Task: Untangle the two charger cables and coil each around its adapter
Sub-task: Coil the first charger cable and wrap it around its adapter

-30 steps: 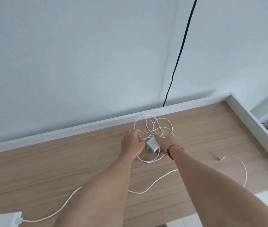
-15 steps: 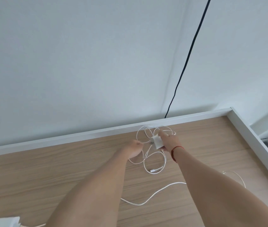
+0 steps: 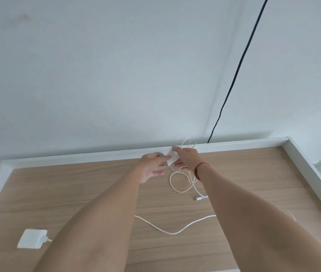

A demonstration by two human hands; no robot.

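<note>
Cables (image 3: pixel 167 232) seem untangled, neither coiled yet. Your right hand (image 3: pixel 187 157) grasps the small adapter (image 3: pixel 172 159); your left hand (image 3: pixel 151 167) is beside it, grip unclear; the other adapter (image 3: pixel 32 238) lies untouched.

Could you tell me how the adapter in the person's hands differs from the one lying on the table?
The held adapter is off the table, held by the right hand with the left hand against it; the lying adapter rests flat, untouched. The held adapter looks smaller than the lying adapter, though farther away. Both are white.
</note>
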